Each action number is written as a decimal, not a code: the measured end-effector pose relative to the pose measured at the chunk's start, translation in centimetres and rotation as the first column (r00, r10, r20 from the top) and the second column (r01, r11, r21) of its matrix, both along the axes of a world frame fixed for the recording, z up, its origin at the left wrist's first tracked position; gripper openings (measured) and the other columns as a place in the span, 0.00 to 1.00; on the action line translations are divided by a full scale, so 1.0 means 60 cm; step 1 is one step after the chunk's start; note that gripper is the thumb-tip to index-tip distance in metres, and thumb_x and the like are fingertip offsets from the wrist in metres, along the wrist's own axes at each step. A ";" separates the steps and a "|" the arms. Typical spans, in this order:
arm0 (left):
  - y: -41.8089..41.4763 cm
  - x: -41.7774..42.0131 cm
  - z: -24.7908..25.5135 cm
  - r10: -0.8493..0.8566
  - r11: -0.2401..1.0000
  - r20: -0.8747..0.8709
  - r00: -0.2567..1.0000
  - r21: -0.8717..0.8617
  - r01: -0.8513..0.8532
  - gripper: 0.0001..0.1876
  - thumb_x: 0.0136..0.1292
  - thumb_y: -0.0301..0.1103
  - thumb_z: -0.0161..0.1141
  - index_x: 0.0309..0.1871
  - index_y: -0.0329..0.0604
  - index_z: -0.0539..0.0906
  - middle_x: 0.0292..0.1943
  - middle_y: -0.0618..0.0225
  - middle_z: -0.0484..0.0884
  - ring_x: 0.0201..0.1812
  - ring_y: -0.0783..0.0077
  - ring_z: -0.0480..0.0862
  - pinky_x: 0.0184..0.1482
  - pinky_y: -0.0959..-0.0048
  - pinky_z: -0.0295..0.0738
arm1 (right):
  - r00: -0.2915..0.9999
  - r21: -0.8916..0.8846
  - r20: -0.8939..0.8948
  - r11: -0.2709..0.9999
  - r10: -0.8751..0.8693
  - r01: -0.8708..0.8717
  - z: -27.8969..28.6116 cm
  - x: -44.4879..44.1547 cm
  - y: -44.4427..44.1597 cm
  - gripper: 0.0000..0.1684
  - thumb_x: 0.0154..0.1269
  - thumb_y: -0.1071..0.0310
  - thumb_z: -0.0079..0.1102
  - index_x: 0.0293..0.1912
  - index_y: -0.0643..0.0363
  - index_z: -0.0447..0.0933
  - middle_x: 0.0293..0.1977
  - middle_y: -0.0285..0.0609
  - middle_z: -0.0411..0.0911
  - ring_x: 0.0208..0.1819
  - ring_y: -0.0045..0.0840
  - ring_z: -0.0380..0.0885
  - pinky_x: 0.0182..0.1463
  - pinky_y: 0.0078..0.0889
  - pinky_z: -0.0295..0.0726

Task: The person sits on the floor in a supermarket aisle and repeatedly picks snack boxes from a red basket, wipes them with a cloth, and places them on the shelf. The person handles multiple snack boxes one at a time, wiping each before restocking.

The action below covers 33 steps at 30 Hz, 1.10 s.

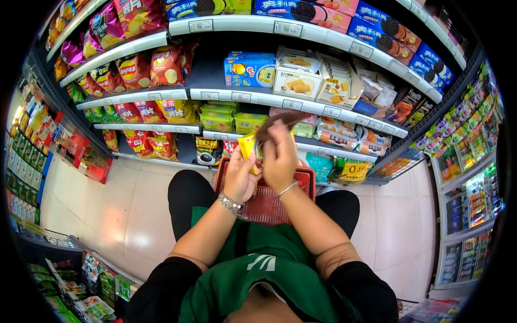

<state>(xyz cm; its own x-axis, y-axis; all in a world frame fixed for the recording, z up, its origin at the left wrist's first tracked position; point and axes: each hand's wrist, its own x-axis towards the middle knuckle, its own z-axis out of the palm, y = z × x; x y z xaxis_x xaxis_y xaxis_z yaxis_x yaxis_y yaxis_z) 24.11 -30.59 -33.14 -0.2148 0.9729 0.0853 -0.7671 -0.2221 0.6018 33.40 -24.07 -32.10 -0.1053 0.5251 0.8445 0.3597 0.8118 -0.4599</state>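
Observation:
My left hand grips a small yellow box or packet in front of the shelves. Close against it, my right hand holds a dark brown cloth, blurred, which overlaps the packet's right side. Part of the packet is hidden behind the cloth and my fingers. Below both hands a red plastic basket stands between my knees. Its slatted wall shows, but my hands and forearms hide much of the inside.
Shelf edges with price tags curve across the front. Chip bags stand at left; Oreo boxes, a blue biscuit box and green packs fill other spots. A drinks cooler stands at right, stacked cartons at far left.

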 end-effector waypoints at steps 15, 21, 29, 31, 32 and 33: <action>-0.001 -0.008 -0.005 0.007 0.987 0.040 0.999 -0.158 -0.001 0.24 0.73 0.38 0.40 0.70 0.56 0.50 0.56 0.64 0.70 0.54 0.71 0.76 0.54 0.56 0.74 | 0.339 -0.277 -0.936 0.403 0.092 -0.872 -0.007 0.053 0.028 0.27 0.71 0.53 0.41 0.59 0.64 0.64 0.53 0.47 0.72 0.53 0.31 0.74 0.58 0.32 0.71; 0.025 0.033 -0.086 0.079 0.992 -0.106 0.991 -0.089 -0.088 0.29 0.72 0.48 0.44 0.69 0.53 0.47 0.64 0.63 0.63 0.62 0.67 0.70 0.60 0.61 0.66 | 0.291 -0.291 -0.957 0.013 0.011 -0.957 -0.042 0.015 -0.014 0.35 0.71 0.42 0.35 0.62 0.61 0.63 0.56 0.46 0.72 0.56 0.34 0.72 0.62 0.36 0.68; 0.024 0.004 -0.122 0.204 0.809 -0.798 0.567 -0.188 -0.557 0.34 0.66 0.52 0.54 0.68 0.47 0.54 0.64 0.46 0.55 0.64 0.58 0.61 0.61 0.62 0.61 | 0.368 -0.367 -0.915 -0.034 -0.165 -0.930 -0.091 -0.009 -0.068 0.29 0.73 0.46 0.34 0.61 0.57 0.65 0.56 0.39 0.72 0.56 0.27 0.72 0.59 0.32 0.70; 0.021 0.009 -0.112 0.328 0.781 -0.818 0.473 -0.048 -0.623 0.37 0.60 0.55 0.59 0.65 0.46 0.60 0.67 0.38 0.46 0.68 0.47 0.53 0.65 0.57 0.53 | 0.319 -0.321 -0.923 -0.027 -0.213 -0.947 -0.093 -0.012 -0.074 0.29 0.73 0.46 0.35 0.61 0.56 0.65 0.56 0.40 0.73 0.56 0.29 0.73 0.58 0.33 0.72; 0.019 0.007 -0.112 0.338 0.734 -0.895 0.290 0.059 -0.676 0.37 0.59 0.56 0.60 0.65 0.46 0.60 0.67 0.37 0.45 0.69 0.45 0.52 0.66 0.55 0.51 | 0.294 -0.288 -0.931 -0.056 -0.216 -0.956 -0.092 -0.012 -0.079 0.28 0.73 0.47 0.35 0.61 0.56 0.65 0.55 0.40 0.73 0.56 0.29 0.72 0.58 0.34 0.72; 0.018 0.006 -0.107 0.338 0.686 -0.936 0.094 0.177 -0.705 0.37 0.58 0.56 0.60 0.65 0.46 0.61 0.68 0.36 0.43 0.69 0.43 0.51 0.67 0.54 0.48 | 0.271 -0.255 -0.936 -0.096 -0.223 -0.962 -0.086 -0.011 -0.081 0.28 0.73 0.47 0.35 0.61 0.56 0.65 0.56 0.40 0.72 0.56 0.29 0.72 0.59 0.34 0.72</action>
